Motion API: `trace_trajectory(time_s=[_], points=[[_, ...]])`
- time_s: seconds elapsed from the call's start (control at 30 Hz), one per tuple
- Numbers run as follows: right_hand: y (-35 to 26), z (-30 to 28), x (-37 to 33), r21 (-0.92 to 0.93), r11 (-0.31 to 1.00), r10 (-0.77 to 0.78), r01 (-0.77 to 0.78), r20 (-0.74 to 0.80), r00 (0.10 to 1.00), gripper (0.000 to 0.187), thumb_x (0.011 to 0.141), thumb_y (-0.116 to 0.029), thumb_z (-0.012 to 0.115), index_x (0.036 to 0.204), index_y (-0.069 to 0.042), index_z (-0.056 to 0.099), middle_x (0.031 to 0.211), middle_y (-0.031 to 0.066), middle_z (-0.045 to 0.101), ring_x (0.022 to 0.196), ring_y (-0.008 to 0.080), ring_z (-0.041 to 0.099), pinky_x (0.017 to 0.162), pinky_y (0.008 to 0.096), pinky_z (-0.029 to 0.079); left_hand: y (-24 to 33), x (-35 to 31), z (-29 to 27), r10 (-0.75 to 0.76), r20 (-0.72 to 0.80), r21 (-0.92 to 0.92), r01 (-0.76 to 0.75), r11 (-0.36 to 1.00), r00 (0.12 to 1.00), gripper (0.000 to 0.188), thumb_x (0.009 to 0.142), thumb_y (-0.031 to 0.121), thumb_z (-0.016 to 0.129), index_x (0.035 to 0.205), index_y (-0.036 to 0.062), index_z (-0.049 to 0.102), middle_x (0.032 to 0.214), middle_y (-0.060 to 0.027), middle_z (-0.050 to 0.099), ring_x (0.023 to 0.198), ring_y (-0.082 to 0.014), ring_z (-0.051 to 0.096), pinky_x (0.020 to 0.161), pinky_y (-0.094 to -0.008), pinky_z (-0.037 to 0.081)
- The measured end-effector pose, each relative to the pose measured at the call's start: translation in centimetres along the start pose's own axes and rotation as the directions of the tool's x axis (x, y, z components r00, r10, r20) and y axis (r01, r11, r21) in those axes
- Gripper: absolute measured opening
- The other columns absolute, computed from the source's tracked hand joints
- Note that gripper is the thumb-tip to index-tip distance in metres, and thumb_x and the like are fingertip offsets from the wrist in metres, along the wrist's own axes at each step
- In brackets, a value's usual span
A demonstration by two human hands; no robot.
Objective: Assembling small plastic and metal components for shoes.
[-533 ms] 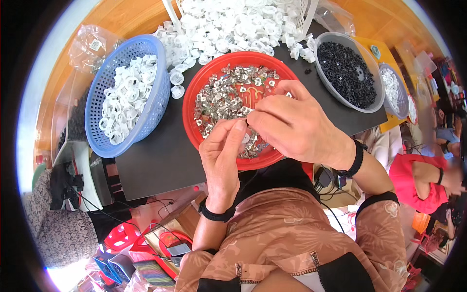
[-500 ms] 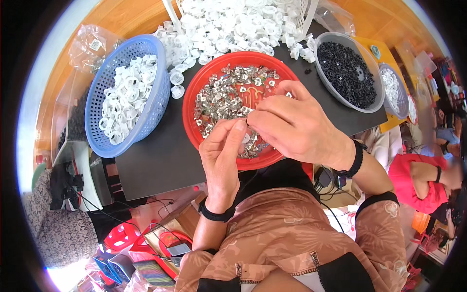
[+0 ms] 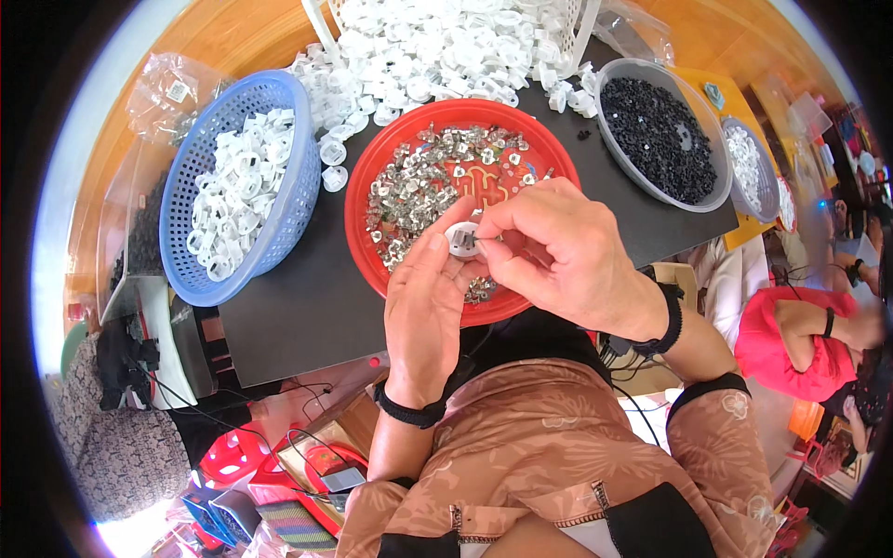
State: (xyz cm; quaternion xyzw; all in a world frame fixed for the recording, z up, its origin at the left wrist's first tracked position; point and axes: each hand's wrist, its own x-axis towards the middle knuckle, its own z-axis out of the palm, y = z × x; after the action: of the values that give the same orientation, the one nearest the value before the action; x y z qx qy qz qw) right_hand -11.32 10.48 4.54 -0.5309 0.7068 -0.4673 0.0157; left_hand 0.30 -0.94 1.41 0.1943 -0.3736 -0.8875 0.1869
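My left hand [image 3: 423, 307] holds a small round white plastic part [image 3: 456, 249] between thumb and fingers, its face turned up with a dark slot-like middle. From the right, my right hand [image 3: 563, 251] pinches a tiny dark piece [image 3: 477, 239] against the part's edge; its exact shape is mostly hidden by the fingertips. Both hands are over a red round tray [image 3: 370, 158] of loose small silvery metal clips [image 3: 409, 191].
A blue mesh basket [image 3: 307, 163] of white parts stands left. White parts heap up behind the tray [image 3: 437, 56]. At right are a clear tub of small black pieces [image 3: 656, 139] and a smaller basket of white pieces [image 3: 744, 167]. Another person in red [image 3: 791, 344] sits far right.
The white part, mostly covered by my fingers before, now shows face up in my left hand. My left fingers have opened out around it, and my right hand has shifted slightly lower.
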Motion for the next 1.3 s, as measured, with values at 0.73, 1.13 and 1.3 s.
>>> trace_trajectory(time_s=[0.73,1.13,1.3], points=[[-0.6,0.8,-0.4,-0.083,0.989,-0.127,0.122,-0.063,0.99,0.015,0.075,-0.006,0.071,0.082,-0.008,0.057,0.07,0.0029,0.056,0.067,0.0215,0.06,0.072,0.035,0.045,-0.3,-0.9,-1.0,0.09,0.066,0.122,-0.098,0.988,0.994,0.036,0.094,0.003,0.058,0.13,-0.0008,0.054,0.12,-0.011,0.062,0.109,-0.0173,0.06,0.093,-0.0327,0.051],[-0.8,0.7,-1.1,0.213,0.971,0.11,-0.108,0.002,0.994,0.013,0.079,0.0,0.069,0.088,-0.002,0.06,0.07,0.0067,0.059,0.061,0.0178,0.06,0.054,0.0291,0.048,-1.6,-1.3,-1.7,0.199,0.071,0.135,-0.207,0.969,0.977,0.033,0.089,-0.002,0.063,0.122,0.0005,0.059,0.118,-0.0102,0.063,0.107,-0.0173,0.06,0.094,-0.033,0.05],[-0.2,0.2,-1.0,0.189,0.976,0.098,-0.11,0.069,0.993,0.013,0.079,-0.002,0.068,0.086,-0.002,0.058,0.07,0.0094,0.058,0.062,0.0243,0.061,0.055,0.0337,0.049,-1.7,-1.1,-1.3,0.145,0.09,0.128,-0.156,0.979,0.985,0.031,0.093,0.001,0.058,0.124,0.0001,0.057,0.122,-0.0121,0.061,0.111,-0.019,0.059,0.098,-0.0346,0.048]])
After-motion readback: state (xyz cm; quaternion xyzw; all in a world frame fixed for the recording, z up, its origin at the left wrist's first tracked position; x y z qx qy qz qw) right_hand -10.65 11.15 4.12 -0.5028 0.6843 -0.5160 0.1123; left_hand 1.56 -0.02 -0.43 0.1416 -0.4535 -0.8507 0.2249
